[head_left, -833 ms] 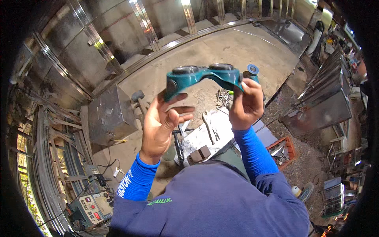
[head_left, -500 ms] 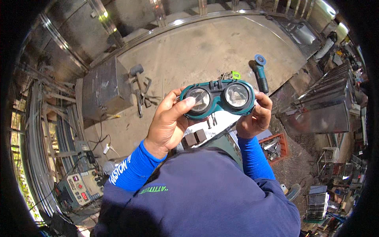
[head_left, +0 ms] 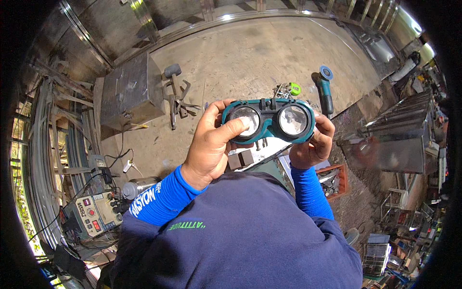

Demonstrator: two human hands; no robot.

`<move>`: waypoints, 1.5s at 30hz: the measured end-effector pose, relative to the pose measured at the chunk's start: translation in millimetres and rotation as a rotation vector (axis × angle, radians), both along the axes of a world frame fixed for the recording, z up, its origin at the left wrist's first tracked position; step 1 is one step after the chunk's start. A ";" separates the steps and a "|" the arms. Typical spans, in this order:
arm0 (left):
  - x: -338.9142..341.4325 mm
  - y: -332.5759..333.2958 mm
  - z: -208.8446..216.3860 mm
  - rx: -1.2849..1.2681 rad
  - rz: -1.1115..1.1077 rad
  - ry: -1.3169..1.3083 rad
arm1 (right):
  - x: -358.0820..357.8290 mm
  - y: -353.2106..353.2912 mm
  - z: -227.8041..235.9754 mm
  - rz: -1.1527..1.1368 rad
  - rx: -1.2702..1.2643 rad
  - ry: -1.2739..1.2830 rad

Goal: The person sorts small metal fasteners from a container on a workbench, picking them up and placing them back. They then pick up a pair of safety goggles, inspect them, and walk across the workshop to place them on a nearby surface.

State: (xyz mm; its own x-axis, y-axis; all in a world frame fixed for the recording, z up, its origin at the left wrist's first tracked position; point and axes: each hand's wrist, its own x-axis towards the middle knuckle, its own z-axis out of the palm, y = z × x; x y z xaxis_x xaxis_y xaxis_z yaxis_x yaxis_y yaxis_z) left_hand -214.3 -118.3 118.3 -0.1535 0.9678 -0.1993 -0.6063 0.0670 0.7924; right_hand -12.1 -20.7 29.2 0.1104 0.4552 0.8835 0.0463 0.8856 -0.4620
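Note:
Both my hands hold up a pair of green welding goggles (head_left: 270, 126) with two round clear lenses. My left hand (head_left: 211, 139) is closed on the goggles' left side, its thumb lying across the left lens and its fingers behind the frame. At the other end, my right hand (head_left: 315, 144) grips the right side; some of its fingers are hidden behind the goggles. Beyond the goggles lie a bright green tape measure (head_left: 295, 89) and a green angle grinder (head_left: 325, 91) with a blue disc.
Left on the table (head_left: 231, 62) are a mallet (head_left: 172, 71), several locking pliers (head_left: 174, 108) and a metal box (head_left: 131, 89). A welding machine (head_left: 94, 214) stands at lower left. An orange-red crate (head_left: 342, 180) of metal pieces sits at right, below a large metal box (head_left: 390, 149).
The view has shifted slightly, so the table things appear farther right and lower. My left thumb has slid farther over the left lens; both hands still hold the goggles.

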 end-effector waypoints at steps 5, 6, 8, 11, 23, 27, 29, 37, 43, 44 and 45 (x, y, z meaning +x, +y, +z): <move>0.6 1.8 -5.8 0.045 0.043 -0.028 | 0.7 0.6 -1.5 -0.011 0.013 -0.026; 0.6 2.8 -7.4 0.060 0.052 -0.016 | -0.2 0.3 -2.1 -0.007 0.015 -0.025; 0.2 3.4 -10.1 0.085 0.069 0.011 | -1.9 -0.2 -3.4 0.001 0.015 -0.021; 0.1 2.8 -12.4 0.111 0.093 0.048 | -5.5 0.9 -5.5 0.018 0.017 -0.010; -1.5 -0.1 -13.3 0.271 0.107 0.166 | -18.3 1.0 -3.4 0.119 -0.003 0.031; -3.6 0.9 -15.3 0.260 0.118 0.214 | -18.2 2.3 -6.6 0.086 0.000 0.018; -4.9 1.4 -16.0 0.258 0.121 0.243 | -17.3 2.7 -8.6 0.108 -0.004 0.021; -7.0 0.6 -13.1 0.229 0.107 0.162 | -19.0 -0.1 -14.4 0.183 -0.110 0.083; -6.6 -0.8 -13.4 0.237 0.102 0.195 | -17.1 4.4 -21.4 0.207 -0.144 0.112; -6.8 -0.7 -14.1 0.228 0.104 0.210 | -16.7 4.6 -22.8 0.207 -0.137 0.111; -7.4 -0.4 -14.9 0.227 0.100 0.232 | -16.1 4.6 -24.0 0.192 -0.143 0.100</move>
